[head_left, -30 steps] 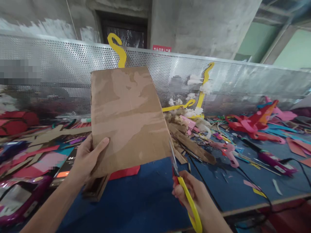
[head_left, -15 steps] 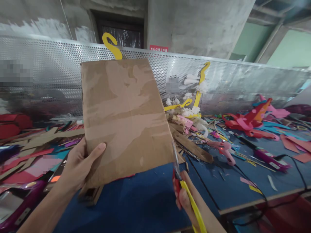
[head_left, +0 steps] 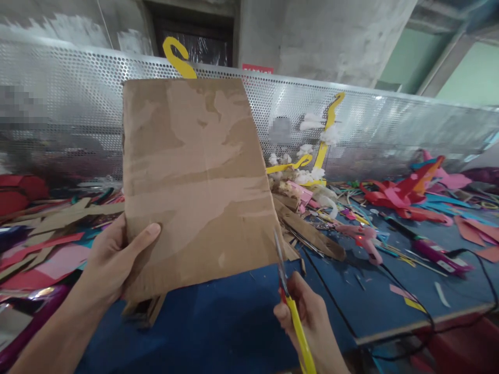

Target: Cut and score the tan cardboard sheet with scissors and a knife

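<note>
A brown cardboard sheet (head_left: 198, 182) stands raised before me, its right side slanted and patches of its surface lighter. My left hand (head_left: 117, 254) grips its lower left edge, thumb on the front face and the other fingers hidden behind. In my right hand (head_left: 307, 311) is a pair of scissors (head_left: 296, 317) with yellow and red handles. The blades point up, with the tips at the sheet's lower right corner; I cannot tell whether they touch it. Behind the top edge rises a yellow hook-shaped strip (head_left: 179, 57).
A blue table (head_left: 218, 322) carries paper scraps, cardboard strips and sticks. To the right lie a pink glue gun (head_left: 362, 239), a purple-handled tool (head_left: 440, 254) with a black cord, and a red paper shape (head_left: 405, 192). A perforated metal panel (head_left: 362, 140) runs along the back.
The cardboard sheet has come slightly up and left in view with my left hand. The scissor blades, previously at the sheet's right edge, now look closed, and my right hand's grip has shifted.
</note>
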Motion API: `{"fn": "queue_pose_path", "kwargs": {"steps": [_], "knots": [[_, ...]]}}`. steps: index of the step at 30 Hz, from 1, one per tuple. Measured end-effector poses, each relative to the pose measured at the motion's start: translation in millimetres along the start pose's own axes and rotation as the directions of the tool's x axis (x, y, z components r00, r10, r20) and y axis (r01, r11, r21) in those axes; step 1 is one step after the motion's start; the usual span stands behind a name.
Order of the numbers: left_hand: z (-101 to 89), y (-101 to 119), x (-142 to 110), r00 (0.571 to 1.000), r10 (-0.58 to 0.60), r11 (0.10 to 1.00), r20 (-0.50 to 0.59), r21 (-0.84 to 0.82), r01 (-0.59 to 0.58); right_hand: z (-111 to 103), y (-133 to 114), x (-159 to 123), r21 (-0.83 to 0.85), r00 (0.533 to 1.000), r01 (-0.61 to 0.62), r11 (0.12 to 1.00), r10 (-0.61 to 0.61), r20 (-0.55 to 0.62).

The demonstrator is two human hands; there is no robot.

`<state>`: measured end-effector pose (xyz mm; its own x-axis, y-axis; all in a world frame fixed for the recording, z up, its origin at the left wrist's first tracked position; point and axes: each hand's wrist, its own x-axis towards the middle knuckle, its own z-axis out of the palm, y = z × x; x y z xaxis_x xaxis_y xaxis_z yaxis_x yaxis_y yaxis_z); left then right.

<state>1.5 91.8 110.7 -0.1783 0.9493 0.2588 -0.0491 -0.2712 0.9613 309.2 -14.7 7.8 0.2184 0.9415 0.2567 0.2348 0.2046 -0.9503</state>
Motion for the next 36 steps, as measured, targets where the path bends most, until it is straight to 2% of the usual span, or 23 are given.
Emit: {"fn": "queue_pose_path", "kwargs": {"steps": [7, 14, 25, 27, 30, 33, 36], "knots": [[-0.1, -8, 3, 0.998, -0.065, 0.998, -0.009, -0.025, 0.064, -3, 2, 5, -0.067, 1.0, 0.0, 0.998, 0.0, -0.01], [4.4, -7, 3, 0.996, -0.083, 0.997, -0.018, -0.01, 0.082, -1, 7, 11, -0.021, 1.0, -0.006, 1.0, 0.006, -0.007], [4.7, -14, 10, 0.997, -0.076, 0.997, -0.022, 0.008, 0.077, 1, 4, 20, 0.05, 0.976, -0.202, 0.978, 0.196, 0.096], [6.3, -15, 9, 0.997, -0.079, 0.997, -0.021, 0.004, 0.079, -6, -4, 18, 0.079, 0.969, -0.22, 0.972, 0.208, 0.136], [8.1, -15, 8, 0.996, -0.084, 0.996, -0.011, -0.003, 0.084, -29, -13, 13, 0.138, 0.942, -0.298, 0.945, 0.267, 0.206], [8.0, -15, 7, 0.997, -0.079, 0.997, 0.009, -0.016, 0.079, -54, -3, 7, 0.252, 0.924, -0.353, 0.901, 0.293, 0.244], [8.0, -14, 7, 0.998, -0.055, 0.998, 0.014, -0.027, 0.056, -62, 15, 2, 0.343, 0.926, -0.376, 0.861, 0.339, 0.163]]}}
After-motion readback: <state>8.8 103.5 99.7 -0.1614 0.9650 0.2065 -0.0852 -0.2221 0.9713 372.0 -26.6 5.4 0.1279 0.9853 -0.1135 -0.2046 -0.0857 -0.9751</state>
